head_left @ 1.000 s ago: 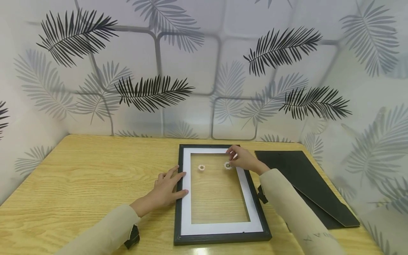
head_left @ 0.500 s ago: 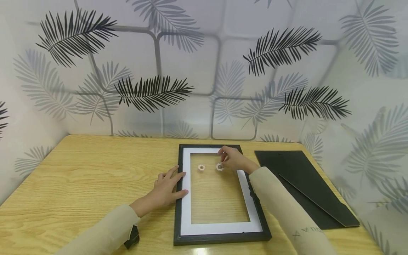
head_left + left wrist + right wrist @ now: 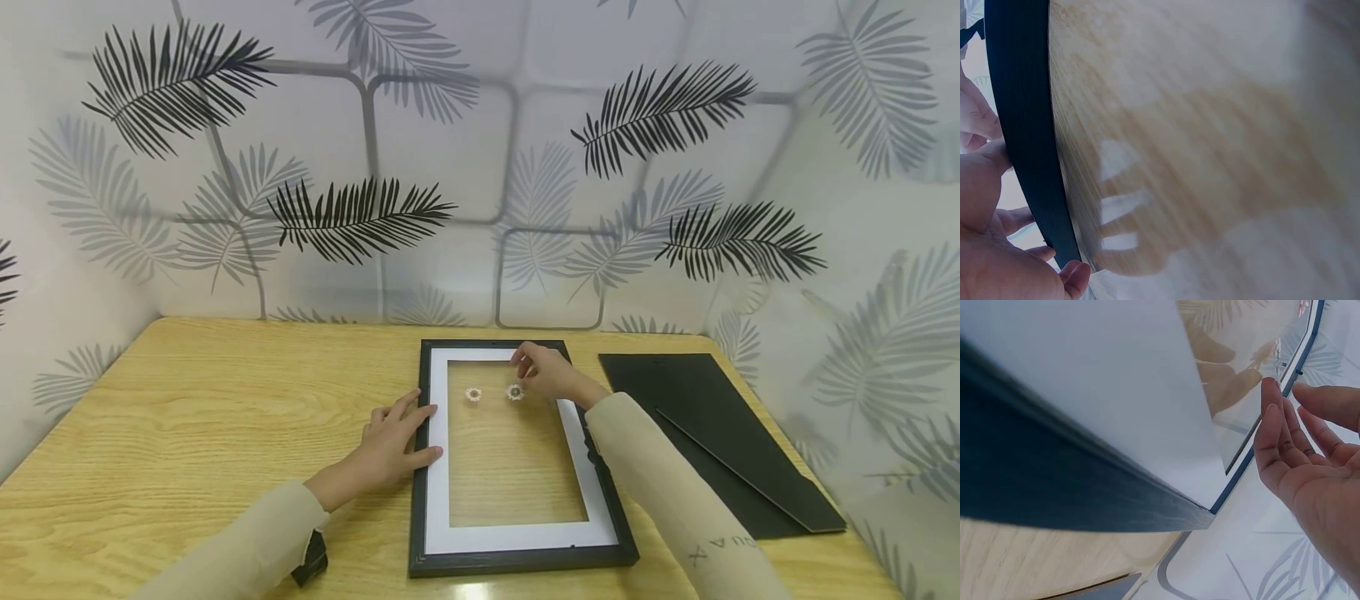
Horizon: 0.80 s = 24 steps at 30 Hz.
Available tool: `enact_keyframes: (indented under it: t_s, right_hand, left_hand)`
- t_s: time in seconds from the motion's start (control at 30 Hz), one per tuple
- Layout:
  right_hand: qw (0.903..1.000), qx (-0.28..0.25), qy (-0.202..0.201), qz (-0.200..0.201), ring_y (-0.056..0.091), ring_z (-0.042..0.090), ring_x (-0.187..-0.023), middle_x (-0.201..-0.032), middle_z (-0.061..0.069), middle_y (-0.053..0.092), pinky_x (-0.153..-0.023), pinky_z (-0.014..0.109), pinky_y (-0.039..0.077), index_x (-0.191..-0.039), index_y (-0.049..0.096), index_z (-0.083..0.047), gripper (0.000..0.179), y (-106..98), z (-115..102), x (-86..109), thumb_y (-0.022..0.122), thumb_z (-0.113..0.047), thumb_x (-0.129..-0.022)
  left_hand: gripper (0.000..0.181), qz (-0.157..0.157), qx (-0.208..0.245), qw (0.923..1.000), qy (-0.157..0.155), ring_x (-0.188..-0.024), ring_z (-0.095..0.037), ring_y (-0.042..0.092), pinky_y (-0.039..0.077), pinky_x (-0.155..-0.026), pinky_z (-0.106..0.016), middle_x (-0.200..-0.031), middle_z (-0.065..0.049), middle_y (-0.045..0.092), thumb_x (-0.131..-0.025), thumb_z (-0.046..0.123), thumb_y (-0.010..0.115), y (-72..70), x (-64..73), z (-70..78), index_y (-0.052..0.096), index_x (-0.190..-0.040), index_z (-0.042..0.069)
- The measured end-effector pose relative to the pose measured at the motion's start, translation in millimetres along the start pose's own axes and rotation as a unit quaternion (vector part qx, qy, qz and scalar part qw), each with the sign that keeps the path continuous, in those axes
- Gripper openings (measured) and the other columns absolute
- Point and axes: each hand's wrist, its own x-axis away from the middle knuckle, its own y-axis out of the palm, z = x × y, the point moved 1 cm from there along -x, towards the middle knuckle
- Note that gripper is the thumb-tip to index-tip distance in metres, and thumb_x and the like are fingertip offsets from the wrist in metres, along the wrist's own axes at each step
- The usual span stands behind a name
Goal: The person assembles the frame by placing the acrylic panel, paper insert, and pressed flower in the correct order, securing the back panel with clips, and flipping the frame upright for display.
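A black picture frame with a white mat and a clear pane lies on the wooden table. On the pane's upper left sits a small white daisy-like flower. To its right, a second such flower is at the fingertips of my right hand, which pinches it at the pane. In the right wrist view the right hand hovers close over the pane, thumb facing the curled fingers. My left hand rests with spread fingers on the frame's left side, also seen from the left wrist.
A black backing board with its stand leg lies right of the frame, partly behind my right sleeve. A leaf-patterned wall covering rises behind the wooden table.
My right hand has moved left over the pane with the second flower, bringing it nearer the first, and has almost stopped. The left hand and the frame have stayed put.
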Motion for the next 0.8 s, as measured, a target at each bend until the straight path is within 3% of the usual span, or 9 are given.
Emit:
enact_keyframes:
  t_s: [0.43,0.67,0.8]
  right_hand:
    - [0.9997,0.007,-0.022,0.012,0.058,0.032,-0.097,-0.102,0.021,0.058,-0.081,0.038,0.050,-0.114,0.048,0.007,0.030,-12,7,11.3,0.054,0.003,-0.085]
    - [0.9991,0.009,-0.028,0.031,0.057,0.027,-0.090,-0.099,0.019,0.058,-0.072,0.034,0.048,-0.112,0.050,0.007,0.028,-25,18,22.8,0.056,-0.001,-0.086]
    - [0.9989,0.003,-0.020,0.043,0.057,0.028,-0.091,-0.101,0.020,0.057,-0.074,0.035,0.049,-0.111,0.051,0.006,0.027,-32,28,32.6,0.056,-0.001,-0.086]
  left_hand:
    - [0.056,0.000,0.005,1.0000,-0.001,-0.119,-0.046,0.031,0.032,-0.087,-0.058,-0.148,-0.017,0.025,-0.084,0.031,0.064,-1.1,0.3,1.9,0.046,-0.133,0.009]
    - [0.056,0.005,-0.001,1.0000,0.000,-0.119,-0.044,0.033,0.033,-0.085,-0.056,-0.147,-0.018,0.026,-0.084,0.031,0.065,-0.6,-0.6,1.2,0.047,-0.132,0.009]
    - [0.056,0.005,-0.003,1.0000,0.000,-0.119,-0.045,0.032,0.033,-0.086,-0.056,-0.147,-0.018,0.026,-0.084,0.031,0.065,-0.9,-0.8,1.4,0.047,-0.132,0.009]
